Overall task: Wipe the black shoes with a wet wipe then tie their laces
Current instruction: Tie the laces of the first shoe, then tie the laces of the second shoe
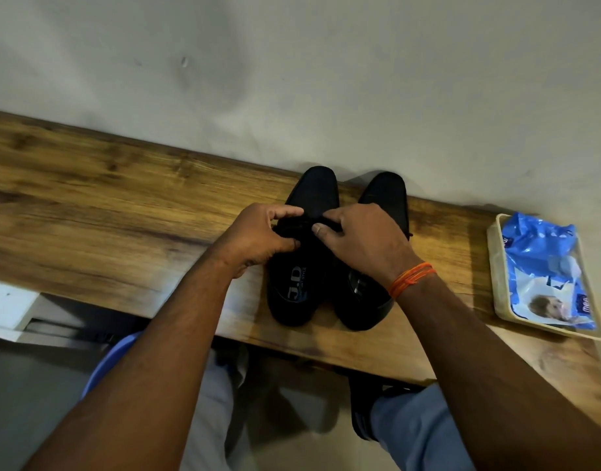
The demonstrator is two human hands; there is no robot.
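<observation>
Two black shoes stand side by side on the wooden table (105, 205), toes toward the wall. The left shoe (301, 287) shows a printed insole; the right shoe (384, 195) is partly covered by my right wrist. My left hand (258, 236) and my right hand (363, 239) meet over the left shoe's vamp, fingers pinched on its black lace (294, 224). The lace itself is mostly hidden between my fingers. A blue wet wipe pack (543, 270) lies in a tray at the right.
The beige tray (494, 266) holding the wipe pack sits near the table's right end. The wall runs right behind the shoes' toes. Below the table's front edge are my knees, a blue stool edge (109, 362) and a white box (10, 307).
</observation>
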